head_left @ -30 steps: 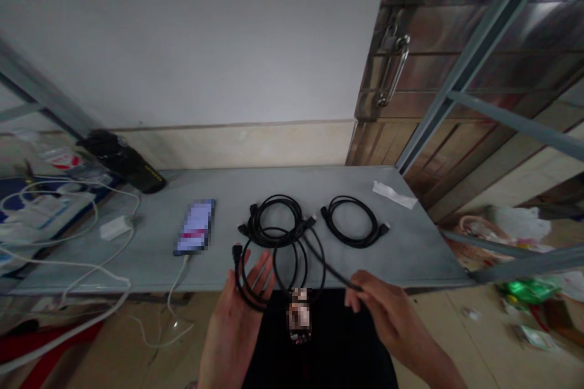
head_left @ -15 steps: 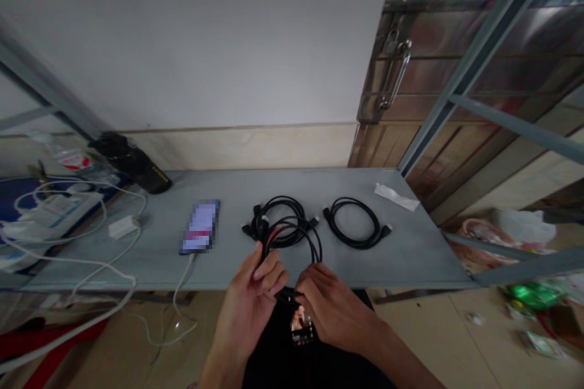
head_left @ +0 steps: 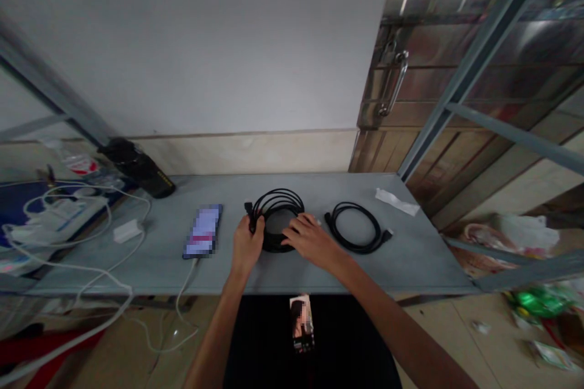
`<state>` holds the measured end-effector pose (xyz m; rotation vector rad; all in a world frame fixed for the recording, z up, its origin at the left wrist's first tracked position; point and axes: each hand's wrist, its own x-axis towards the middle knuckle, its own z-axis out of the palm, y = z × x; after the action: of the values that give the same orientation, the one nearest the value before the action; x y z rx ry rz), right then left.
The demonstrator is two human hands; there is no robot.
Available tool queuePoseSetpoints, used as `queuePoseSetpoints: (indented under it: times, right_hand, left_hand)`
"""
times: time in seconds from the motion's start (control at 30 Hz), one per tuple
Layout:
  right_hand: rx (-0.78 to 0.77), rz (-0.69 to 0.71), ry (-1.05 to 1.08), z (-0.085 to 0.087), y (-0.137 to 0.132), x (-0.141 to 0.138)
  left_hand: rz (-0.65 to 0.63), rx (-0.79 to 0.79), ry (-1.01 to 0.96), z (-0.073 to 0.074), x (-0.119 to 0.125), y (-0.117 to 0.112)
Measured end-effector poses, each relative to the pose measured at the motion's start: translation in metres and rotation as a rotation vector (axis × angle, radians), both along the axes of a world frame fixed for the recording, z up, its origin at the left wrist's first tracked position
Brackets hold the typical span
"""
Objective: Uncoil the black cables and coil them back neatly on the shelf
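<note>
A thick coil of black cables [head_left: 279, 196] is on the grey table [head_left: 292, 279], between my two hands. My left hand [head_left: 246, 246] pinches the coil's left side, just below a black plug [head_left: 248, 207]. On the right side of the coil lies my right hand [head_left: 311, 239], its fingers curled over the strands. The coil's front and right parts are partly hidden by my fingers. A second, thinner black cable [head_left: 353, 250] lies coiled to the right, apart from my hands, with a plug at each end.
A phone [head_left: 203, 232] with a white charging cord lies left of the coils. Further left are a white adapter [head_left: 128, 231], a black bottle [head_left: 141, 170] and tangled white cords. A white strip [head_left: 396, 202] lies at the right. Another lit screen [head_left: 302, 322] is below the table edge.
Both hands have moved forward from the table's front edge with the looped cable and set it onto the coil on the table. The thinner coil has stayed in place.
</note>
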<state>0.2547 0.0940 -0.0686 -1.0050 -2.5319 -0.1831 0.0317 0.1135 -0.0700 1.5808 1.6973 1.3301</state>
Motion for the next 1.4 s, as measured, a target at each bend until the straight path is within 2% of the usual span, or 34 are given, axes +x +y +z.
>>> queuePoseSetpoints:
  times: [0.07,0.17,0.23,0.3,0.37,0.4,0.47,0.63,0.77,0.93,1.13,1.2,1.3,1.4]
  right_hand:
    - [-0.015,-0.025,0.024,-0.009,0.002,-0.002]
    - [-0.057,-0.024,0.067,-0.015,-0.003,-0.002]
    - [-0.085,-0.001,0.088,-0.014,-0.01,0.0]
    - [-0.121,0.016,0.118,-0.01,-0.017,0.005]
    - [-0.161,0.003,0.172,-0.006,-0.026,0.018]
    - [-0.177,-0.025,0.206,-0.006,-0.03,0.027]
    - [-0.183,-0.124,0.27,-0.008,-0.038,0.053]
    - [-0.157,-0.375,0.238,-0.029,-0.06,0.127]
    - [-0.177,-0.417,0.205,-0.046,-0.078,0.153]
    - [-0.112,-0.436,0.192,-0.055,-0.086,0.147]
    - [-0.055,-0.493,0.272,-0.051,-0.09,0.139]
    - [-0.072,-0.506,0.359,-0.044,-0.097,0.135]
    - [-0.162,-0.546,0.557,-0.028,-0.111,0.124]
    - [-0.315,-0.59,0.841,-0.007,-0.125,0.105]
  left_hand:
    - [0.038,0.023,0.075,-0.008,-0.003,0.001]
    - [0.119,0.106,0.226,-0.015,-0.002,-0.009]
    - [0.088,0.221,0.39,-0.017,0.0,-0.021]
    - [-0.13,0.31,0.538,-0.017,0.002,-0.034]
    - [-0.41,0.313,0.6,-0.017,0.002,-0.044]
    - [-0.509,0.292,0.608,-0.017,0.001,-0.048]
    - [-0.594,0.241,0.594,-0.018,-0.001,-0.051]
    - [-0.61,0.188,0.548,-0.024,-0.006,-0.042]
    - [-0.561,0.226,0.573,-0.028,-0.001,-0.028]
    - [-0.43,0.286,0.625,-0.029,0.008,-0.023]
    - [-0.295,0.333,0.62,-0.028,0.01,-0.029]
    - [-0.291,0.349,0.558,-0.022,0.015,-0.038]
    - [-0.35,0.339,0.401,-0.008,0.031,-0.062]
    - [-0.453,0.197,0.143,0.011,0.053,-0.094]
